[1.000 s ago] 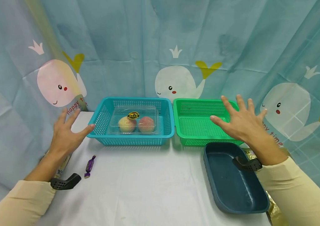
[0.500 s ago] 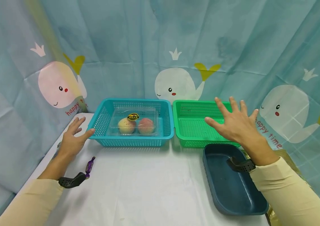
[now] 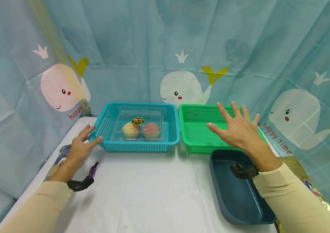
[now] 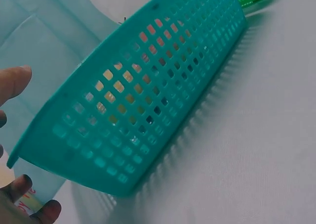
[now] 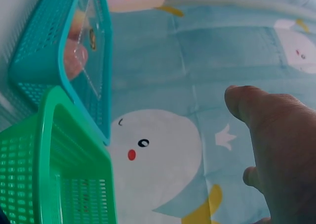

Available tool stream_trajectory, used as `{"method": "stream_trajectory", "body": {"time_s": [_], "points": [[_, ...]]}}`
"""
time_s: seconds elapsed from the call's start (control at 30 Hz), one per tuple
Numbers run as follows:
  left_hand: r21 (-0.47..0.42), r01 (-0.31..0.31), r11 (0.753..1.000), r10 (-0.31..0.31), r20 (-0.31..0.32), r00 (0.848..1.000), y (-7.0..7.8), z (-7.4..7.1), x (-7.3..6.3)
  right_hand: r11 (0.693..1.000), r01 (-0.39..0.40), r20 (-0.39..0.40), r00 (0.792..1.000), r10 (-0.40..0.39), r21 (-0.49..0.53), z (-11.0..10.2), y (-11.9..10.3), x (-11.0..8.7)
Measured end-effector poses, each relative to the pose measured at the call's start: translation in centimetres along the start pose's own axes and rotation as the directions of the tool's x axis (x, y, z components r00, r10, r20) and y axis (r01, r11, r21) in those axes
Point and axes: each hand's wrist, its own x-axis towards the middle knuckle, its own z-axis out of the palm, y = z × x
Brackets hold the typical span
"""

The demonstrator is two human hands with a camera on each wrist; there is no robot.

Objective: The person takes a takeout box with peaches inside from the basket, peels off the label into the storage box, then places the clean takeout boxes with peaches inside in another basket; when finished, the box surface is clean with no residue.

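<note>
Fingers of the left hand (image 3: 79, 146) spread loosely around the eight-o'clock corner of the blue basket (image 3: 138, 143), seemingly gripping nothing (the right hand (image 3: 237, 130) splays empty toward three o'clock); a square rim grip should keep the boxed peaches (image 3: 131, 131) level.

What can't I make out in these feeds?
Green basket: partly behind the right hand, head view.
Purple candy: lower end behind the black wrist mount, head view.
Gold bag: partly behind the right sleeve, head view.
Label: print too small, head view.
Left hand: cut by left edge, left wrist view.
</note>
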Motion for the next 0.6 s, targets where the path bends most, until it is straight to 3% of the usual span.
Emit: {"method": "stream_trajectory", "body": {"time_s": [0.3,0.6], "points": [[0.018,0.002,1.0,-0.002,0.015,1.0,-1.5,0.3,0.3,0.992,0.088,-0.044,0.995,-0.084,0.09,0.8,-2.2,1.5],[0.051,-0.005,0.999,0.004,0.016,1.0,-1.7,0.5,0.4,0.962,0.128,-0.057,0.991,-0.118,0.24,1.4,-5.6,3.8]]}}
